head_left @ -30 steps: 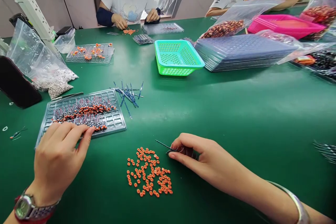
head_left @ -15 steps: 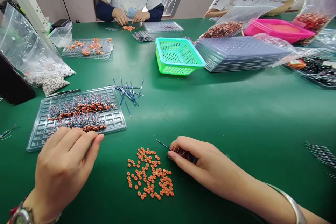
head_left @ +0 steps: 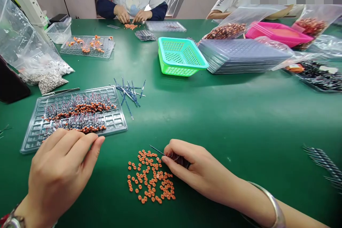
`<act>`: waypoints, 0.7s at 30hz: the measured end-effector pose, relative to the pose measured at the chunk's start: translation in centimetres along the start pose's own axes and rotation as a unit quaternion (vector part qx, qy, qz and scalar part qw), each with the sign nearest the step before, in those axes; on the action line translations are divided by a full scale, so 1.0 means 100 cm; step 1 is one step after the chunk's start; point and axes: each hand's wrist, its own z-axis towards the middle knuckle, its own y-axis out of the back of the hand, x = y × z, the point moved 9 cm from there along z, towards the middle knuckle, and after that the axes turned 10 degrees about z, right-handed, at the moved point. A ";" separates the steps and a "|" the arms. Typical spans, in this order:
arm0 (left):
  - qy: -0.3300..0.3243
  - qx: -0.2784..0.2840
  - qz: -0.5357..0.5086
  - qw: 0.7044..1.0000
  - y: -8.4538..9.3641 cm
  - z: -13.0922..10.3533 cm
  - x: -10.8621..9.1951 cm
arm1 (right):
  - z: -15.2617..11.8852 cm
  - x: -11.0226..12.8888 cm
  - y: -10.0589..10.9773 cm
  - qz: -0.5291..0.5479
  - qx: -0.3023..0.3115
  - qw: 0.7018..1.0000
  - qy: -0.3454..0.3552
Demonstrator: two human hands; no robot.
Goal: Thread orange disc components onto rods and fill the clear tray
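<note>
Here my right hand (head_left: 192, 169) pinches a thin pin (head_left: 157, 150), tip low over the pile of orange beads (head_left: 151, 176) on the green desk (head_left: 227, 114), so a bead is easy to catch. My left hand (head_left: 60, 172), fingers curled and holding nothing, rests at the clear tray (head_left: 116, 123) edge, maybe to steady it.

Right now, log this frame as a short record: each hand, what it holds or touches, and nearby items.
left hand: fingers curled at the near edge of the clear tray
right hand: pinches thin wire pins
orange beads: loose pile under the pin tip
blue pins: scattered beyond the tray
green basket: farther back
</note>
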 end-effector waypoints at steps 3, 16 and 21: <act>-0.002 -0.001 0.000 1.000 0.000 0.000 0.000 | -0.001 0.001 -0.002 0.006 0.012 1.000 0.003; 0.002 -0.003 0.001 1.000 0.000 -0.001 0.001 | -0.001 0.005 -0.004 0.024 0.031 0.999 0.011; 0.000 -0.001 0.000 1.000 0.000 0.000 0.000 | -0.002 0.002 -0.003 0.029 0.029 0.999 0.003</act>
